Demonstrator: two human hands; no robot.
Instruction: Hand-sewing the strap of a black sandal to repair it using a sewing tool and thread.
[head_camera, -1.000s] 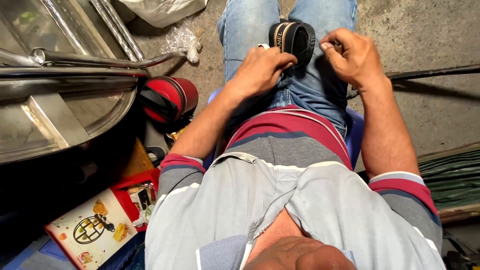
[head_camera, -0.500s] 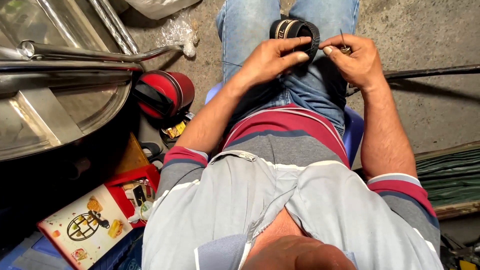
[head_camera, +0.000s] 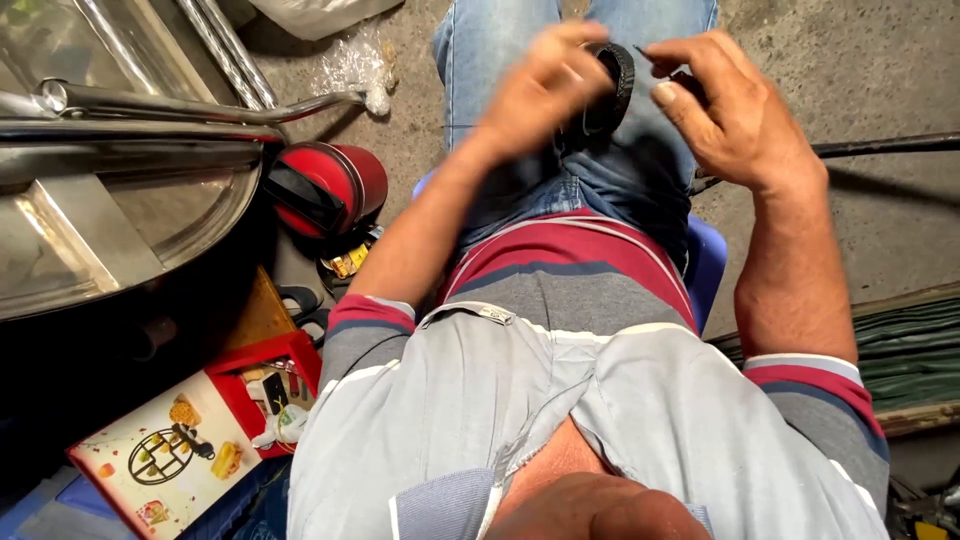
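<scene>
Hands meet above the lap at 12 o'clock of the view, over blue jeans (head_camera: 520, 150). The left hand (head_camera: 540, 90) is blurred, its fingers curled together against the near side of a black ring-shaped part (head_camera: 615, 90), a dark band standing roughly on edge between the 2 hands. The right hand (head_camera: 735, 110), at 1 o'clock, has thumb and forefinger pinched together at the ring's far edge on something thin and dark; what it is cannot be told. The other 3 fingers curl loosely. At 9 o'clock lies a curved sheet of shiny metal (head_camera: 110, 220) with tubes, and beside it, toward 10 o'clock, a red cylinder (head_camera: 330, 185) on the concrete floor (head_camera: 850, 60). At 7 o'clock sits a red tray (head_camera: 285, 360) of small items beside a printed box (head_camera: 165, 455).
</scene>
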